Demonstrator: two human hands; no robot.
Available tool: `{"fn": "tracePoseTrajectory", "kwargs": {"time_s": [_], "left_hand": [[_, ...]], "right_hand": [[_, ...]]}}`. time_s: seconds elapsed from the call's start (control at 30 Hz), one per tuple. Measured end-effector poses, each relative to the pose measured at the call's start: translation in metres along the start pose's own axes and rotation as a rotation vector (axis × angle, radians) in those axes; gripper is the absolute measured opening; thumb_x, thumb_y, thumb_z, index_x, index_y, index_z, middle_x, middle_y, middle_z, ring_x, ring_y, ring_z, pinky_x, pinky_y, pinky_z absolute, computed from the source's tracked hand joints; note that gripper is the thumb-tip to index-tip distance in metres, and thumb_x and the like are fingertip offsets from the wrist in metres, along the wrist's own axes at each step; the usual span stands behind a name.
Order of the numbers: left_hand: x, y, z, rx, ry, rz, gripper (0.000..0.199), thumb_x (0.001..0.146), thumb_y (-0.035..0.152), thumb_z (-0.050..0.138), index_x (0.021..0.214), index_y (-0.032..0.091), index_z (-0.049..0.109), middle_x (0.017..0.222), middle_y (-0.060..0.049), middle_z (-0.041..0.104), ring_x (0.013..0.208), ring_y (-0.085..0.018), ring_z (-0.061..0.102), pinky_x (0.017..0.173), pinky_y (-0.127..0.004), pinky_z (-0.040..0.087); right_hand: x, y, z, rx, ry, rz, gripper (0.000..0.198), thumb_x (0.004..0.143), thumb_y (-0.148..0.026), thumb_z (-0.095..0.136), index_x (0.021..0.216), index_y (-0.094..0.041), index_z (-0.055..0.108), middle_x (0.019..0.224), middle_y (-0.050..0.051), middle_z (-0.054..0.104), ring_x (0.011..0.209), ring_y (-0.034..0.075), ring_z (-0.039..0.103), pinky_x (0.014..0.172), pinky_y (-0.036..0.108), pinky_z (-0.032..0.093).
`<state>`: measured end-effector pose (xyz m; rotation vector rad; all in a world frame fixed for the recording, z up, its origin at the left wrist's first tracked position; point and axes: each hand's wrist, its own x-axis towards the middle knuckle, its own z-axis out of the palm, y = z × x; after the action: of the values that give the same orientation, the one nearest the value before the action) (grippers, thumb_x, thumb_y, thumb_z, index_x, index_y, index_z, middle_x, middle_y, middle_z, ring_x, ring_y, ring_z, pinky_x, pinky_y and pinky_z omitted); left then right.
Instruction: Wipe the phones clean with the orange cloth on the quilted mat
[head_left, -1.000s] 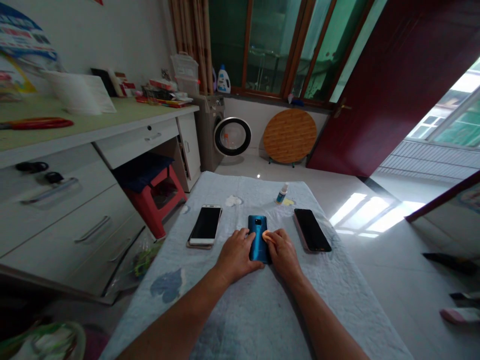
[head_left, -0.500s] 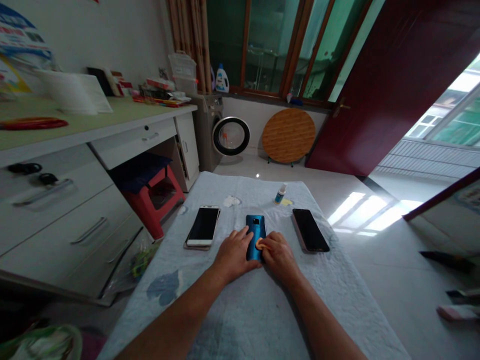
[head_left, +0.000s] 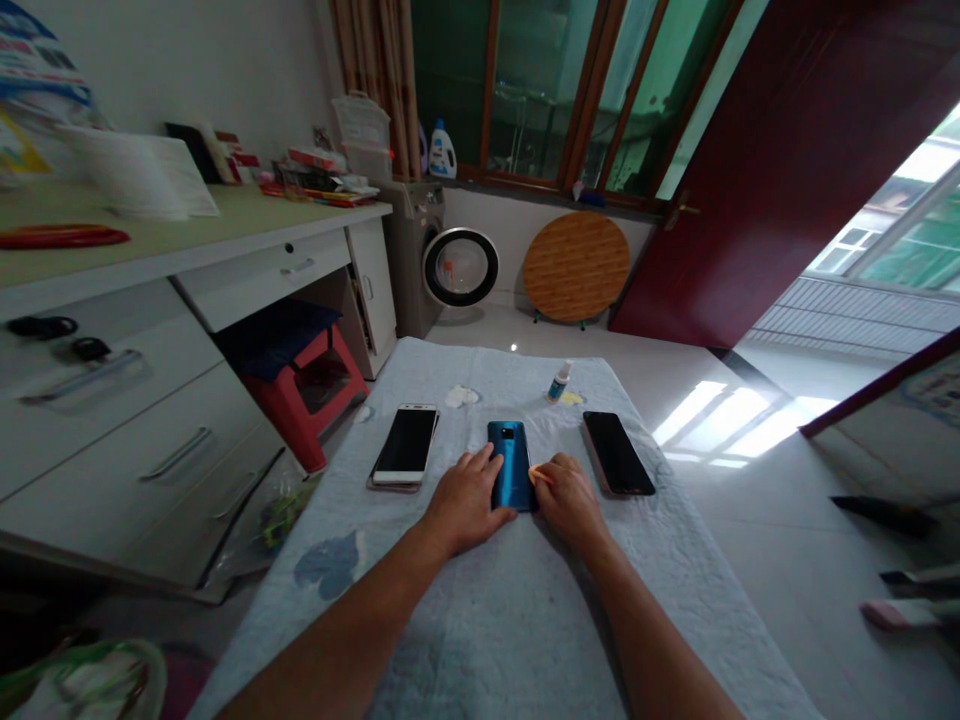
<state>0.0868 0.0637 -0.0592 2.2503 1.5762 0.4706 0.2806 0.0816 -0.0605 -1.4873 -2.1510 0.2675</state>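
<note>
A blue smartphone point(head_left: 514, 470) lies back up on the cloth-covered table, its dark camera block near the far end. My left hand point(head_left: 466, 500) holds it in place, fingers along its left side and thumb at the near left corner. Pinched in my right hand point(head_left: 568, 498) is a small orange cloth point(head_left: 535, 474), pressed at the phone's right edge and partly hidden by the fingers. To the left, a white-framed smartphone point(head_left: 406, 445) rests screen up on another flat item. A dark-screened smartphone point(head_left: 618, 453) lies to the right. Behind stands a small spray bottle point(head_left: 559, 382).
A pale blue tablecloth point(head_left: 480, 620) covers the table. Left are a white drawer desk point(head_left: 150, 400) and a red stool point(head_left: 326, 390). Beyond the far edge stand a washing machine with its round door point(head_left: 461, 267) swung out and a round wooden tabletop point(head_left: 577, 266) leaning on the wall.
My right hand has shifted the orange cloth from the phone's back outward to its right edge. My left hand stays on the phone. The whole view has shifted slightly.
</note>
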Motion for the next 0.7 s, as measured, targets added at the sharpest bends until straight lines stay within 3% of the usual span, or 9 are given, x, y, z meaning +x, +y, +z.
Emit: {"fn": "tracePoseTrajectory", "kwargs": {"time_s": [0.37, 0.5, 0.7], "left_hand": [[0.001, -0.001, 0.000, -0.013, -0.007, -0.006, 0.076, 0.074, 0.049, 0.066, 0.138, 0.016, 0.043, 0.152, -0.016, 0.034, 0.137, -0.033, 0.034, 0.111, -0.045, 0.028], [0.002, -0.002, 0.001, -0.011, -0.008, 0.004, 0.075, 0.074, 0.047, 0.066, 0.138, 0.015, 0.043, 0.152, -0.016, 0.033, 0.137, -0.034, 0.034, 0.112, -0.045, 0.028], [0.001, -0.002, -0.001, 0.003, -0.026, 0.009, 0.076, 0.074, 0.047, 0.066, 0.138, 0.015, 0.042, 0.152, -0.017, 0.033, 0.138, -0.032, 0.033, 0.113, -0.044, 0.027]], "right_hand": [[-0.003, -0.004, -0.009, -0.065, -0.128, -0.020, 0.019, 0.070, -0.012, 0.049, 0.058, -0.019, 0.063, 0.063, 0.003, 0.059, 0.065, 0.014, 0.053, 0.062, 0.025, 0.034], [-0.003, -0.003, -0.006, -0.040, -0.112, -0.002, 0.021, 0.073, -0.013, 0.049, 0.058, -0.019, 0.062, 0.065, 0.003, 0.059, 0.067, 0.015, 0.054, 0.065, 0.025, 0.036], [-0.001, -0.002, 0.001, -0.020, 0.045, 0.062, 0.021, 0.087, -0.020, 0.048, 0.075, -0.018, 0.065, 0.078, 0.005, 0.059, 0.079, 0.017, 0.055, 0.073, 0.027, 0.037]]}}
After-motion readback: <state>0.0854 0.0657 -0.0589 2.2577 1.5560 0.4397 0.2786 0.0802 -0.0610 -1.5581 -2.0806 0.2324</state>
